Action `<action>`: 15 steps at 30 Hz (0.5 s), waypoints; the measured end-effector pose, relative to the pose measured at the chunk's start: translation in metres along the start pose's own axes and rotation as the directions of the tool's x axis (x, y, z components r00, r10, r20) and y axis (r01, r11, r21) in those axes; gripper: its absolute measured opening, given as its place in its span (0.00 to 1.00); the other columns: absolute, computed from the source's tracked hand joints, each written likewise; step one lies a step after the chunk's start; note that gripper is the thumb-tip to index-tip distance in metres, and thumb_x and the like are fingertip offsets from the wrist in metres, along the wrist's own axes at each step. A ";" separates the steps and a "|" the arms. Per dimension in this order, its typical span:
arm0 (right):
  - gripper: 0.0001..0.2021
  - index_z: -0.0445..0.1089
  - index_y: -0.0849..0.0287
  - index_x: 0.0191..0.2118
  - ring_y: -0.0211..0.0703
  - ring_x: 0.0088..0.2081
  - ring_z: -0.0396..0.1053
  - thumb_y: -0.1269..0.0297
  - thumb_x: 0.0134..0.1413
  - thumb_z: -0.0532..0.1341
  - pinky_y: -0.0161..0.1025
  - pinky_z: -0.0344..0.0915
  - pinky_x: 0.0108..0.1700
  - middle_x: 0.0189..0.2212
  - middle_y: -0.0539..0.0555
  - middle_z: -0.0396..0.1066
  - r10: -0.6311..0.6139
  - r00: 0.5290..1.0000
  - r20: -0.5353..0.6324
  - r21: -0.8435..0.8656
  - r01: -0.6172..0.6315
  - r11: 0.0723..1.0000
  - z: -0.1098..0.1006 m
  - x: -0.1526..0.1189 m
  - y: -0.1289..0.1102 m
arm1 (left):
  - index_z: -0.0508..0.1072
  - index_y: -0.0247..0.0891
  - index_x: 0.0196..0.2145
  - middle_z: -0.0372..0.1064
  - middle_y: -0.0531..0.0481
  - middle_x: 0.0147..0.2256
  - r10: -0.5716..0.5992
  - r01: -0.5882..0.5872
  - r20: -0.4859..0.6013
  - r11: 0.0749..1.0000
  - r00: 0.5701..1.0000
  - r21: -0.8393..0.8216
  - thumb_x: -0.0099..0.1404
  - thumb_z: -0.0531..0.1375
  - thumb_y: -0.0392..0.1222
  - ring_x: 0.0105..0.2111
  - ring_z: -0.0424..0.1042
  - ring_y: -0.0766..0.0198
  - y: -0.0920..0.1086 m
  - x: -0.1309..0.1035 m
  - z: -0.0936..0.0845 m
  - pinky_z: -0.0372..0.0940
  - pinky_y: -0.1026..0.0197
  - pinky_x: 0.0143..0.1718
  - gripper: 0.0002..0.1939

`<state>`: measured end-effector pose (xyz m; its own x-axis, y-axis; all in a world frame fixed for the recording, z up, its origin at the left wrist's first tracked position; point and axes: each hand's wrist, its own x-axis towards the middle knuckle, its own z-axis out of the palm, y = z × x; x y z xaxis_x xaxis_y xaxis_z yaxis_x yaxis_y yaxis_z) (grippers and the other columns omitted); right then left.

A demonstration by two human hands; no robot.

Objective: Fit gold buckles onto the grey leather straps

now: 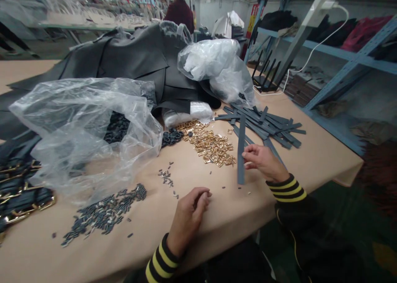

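My right hand (263, 162) pinches a dark grey flat strip (241, 150) by its side, near the lower half. The strip stands nearly upright in view, in front of a loose pile of similar strips (273, 125). My left hand (191, 214) is at the table's near edge, its fingers curled in and thumb against them. Whatever may be between those fingers is hidden. Beyond the hands lies a heap of gold rectangular buckles (214, 146). Small dark pieces (105, 212) are piled to the left, with several more scattered near my left hand.
A clear plastic bag (93, 130) with dark loops inside lies at left, near gold-trimmed dark pieces (25, 192). Dark grey sheets (130, 55) and another plastic bag (214, 59) are heaped behind. A black router (266, 82) stands at the table's (328, 150) back right. A person (180, 14) is farther off.
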<state>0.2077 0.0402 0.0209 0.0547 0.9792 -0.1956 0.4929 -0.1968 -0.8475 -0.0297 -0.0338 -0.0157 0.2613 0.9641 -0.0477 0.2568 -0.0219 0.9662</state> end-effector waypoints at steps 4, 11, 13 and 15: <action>0.11 0.61 0.61 0.27 0.32 0.25 0.67 0.62 0.41 0.63 0.30 0.68 0.26 0.23 0.48 0.66 0.071 0.984 0.166 0.599 -0.158 0.785 0.039 -0.025 -0.003 | 0.67 0.32 0.39 0.70 0.43 0.33 -0.248 0.305 0.179 0.826 0.952 -0.474 0.62 0.51 0.47 0.28 0.70 0.66 0.016 0.009 0.009 0.65 0.65 0.29 0.15; 0.12 0.61 0.62 0.28 0.32 0.25 0.67 0.62 0.41 0.64 0.30 0.69 0.28 0.23 0.48 0.67 0.127 0.980 0.156 0.675 -0.200 0.711 0.060 -0.039 0.001 | 0.66 0.30 0.35 0.71 0.44 0.33 -0.350 0.435 0.265 0.628 0.898 -0.645 0.58 0.57 0.42 0.22 0.68 0.74 0.018 0.012 0.014 0.63 0.72 0.24 0.11; 0.13 0.61 0.62 0.29 0.33 0.26 0.68 0.61 0.41 0.64 0.31 0.69 0.29 0.23 0.49 0.68 0.132 0.979 0.158 0.664 -0.204 0.719 0.060 -0.041 0.003 | 0.65 0.31 0.34 0.71 0.46 0.30 -0.371 0.426 0.230 0.633 0.900 -0.646 0.58 0.57 0.41 0.20 0.65 0.76 0.014 0.012 0.015 0.61 0.73 0.21 0.10; 0.12 0.61 0.63 0.30 0.33 0.27 0.68 0.60 0.42 0.63 0.31 0.69 0.30 0.23 0.49 0.68 0.132 0.977 0.169 0.627 -0.210 0.750 0.058 -0.045 0.006 | 0.64 0.33 0.33 0.70 0.50 0.27 -0.370 0.393 0.178 0.661 0.912 -0.639 0.57 0.58 0.42 0.18 0.63 0.77 0.010 0.012 0.015 0.59 0.74 0.19 0.09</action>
<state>0.1573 -0.0083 -0.0039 -0.0278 0.9220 -0.3862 -0.1865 -0.3844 -0.9041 -0.0097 -0.0261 -0.0102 0.3086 0.8401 -0.4462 -0.3224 0.5337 0.7818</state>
